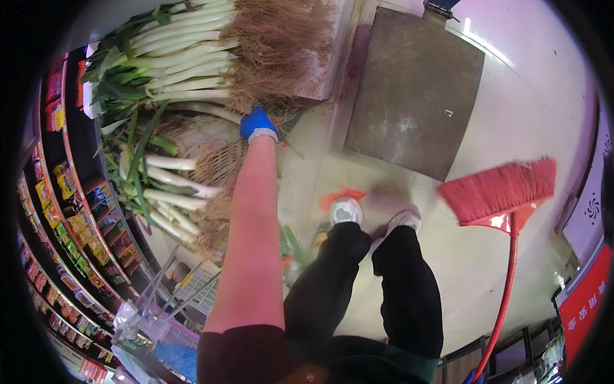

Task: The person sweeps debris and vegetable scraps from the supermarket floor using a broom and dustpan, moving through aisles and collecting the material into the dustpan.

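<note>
My left hand [259, 124], in a blue glove, is closed around the root end of a leek [211, 110] beside a large pile of leeks [187, 62] with long brown roots. Below it, more leeks [175, 199] lie on a plastic basket [230, 161]. At the bottom right edge my right hand [472, 378], also blue-gloved and mostly cut off, grips the red handle of a broom [511, 269]. The red bristles of the broom point up in the picture, to the right of my feet.
A metal platform [415, 91] stands on the pale floor ahead of my shoes. An orange-red scrap [343, 194] lies by one shoe. Shelves of packaged goods [76, 211] line the left, with white crates [199, 290] near them. A red sign with writing [585, 307] is at the right.
</note>
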Available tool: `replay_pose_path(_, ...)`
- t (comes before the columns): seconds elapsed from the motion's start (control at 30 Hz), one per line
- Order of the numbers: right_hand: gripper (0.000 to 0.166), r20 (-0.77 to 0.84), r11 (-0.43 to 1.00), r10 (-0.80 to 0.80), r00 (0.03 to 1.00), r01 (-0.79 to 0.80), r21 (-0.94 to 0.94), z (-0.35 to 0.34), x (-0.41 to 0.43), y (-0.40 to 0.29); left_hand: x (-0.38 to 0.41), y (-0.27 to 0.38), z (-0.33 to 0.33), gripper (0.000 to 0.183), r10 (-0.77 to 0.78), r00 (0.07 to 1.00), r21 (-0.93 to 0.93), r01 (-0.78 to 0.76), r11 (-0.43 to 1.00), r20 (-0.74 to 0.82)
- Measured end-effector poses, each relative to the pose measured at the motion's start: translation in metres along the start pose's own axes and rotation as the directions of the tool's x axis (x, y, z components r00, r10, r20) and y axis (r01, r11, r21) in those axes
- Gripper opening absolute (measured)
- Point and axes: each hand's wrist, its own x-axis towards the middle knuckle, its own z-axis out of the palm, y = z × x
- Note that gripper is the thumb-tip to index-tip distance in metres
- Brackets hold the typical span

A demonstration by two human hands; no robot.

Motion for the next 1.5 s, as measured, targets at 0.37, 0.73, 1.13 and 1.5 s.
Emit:
replay_pose_path(0.37,0.042,0.311,0.443,-0.784,0.537,0.835,-0.325,-0.017,0.037,-0.121,-0.015,-0.018,-0.159,0.027,0.107,0.931,-0.658,0.162,0.735,0.349)
replay_pose_path(0.73,0.037,0.442,-0.079,-0.895,0.056,0.957,-0.281,-0.021,0.041,-0.442,-0.012,-0.036,-0.193,0.027,0.831,0.411,0.101,-0.909,0.405,0.376)
replay_pose_path(1.13,0.038,0.623,0.457,-0.699,0.351,0.890,0.012,0.013,0.025,-0.319,-0.037,-0.008,-0.225,0.035,0.795,0.323,0.426,-0.900,0.091,0.514)
replay_pose_path(1.5,0.040,0.398,-0.087,-0.917,0.004,0.973,-0.212,0.000,0.017,-0.418,0.002,-0.023,-0.231,0.042,0.747,0.284,0.623,-0.751,-0.216,0.602)
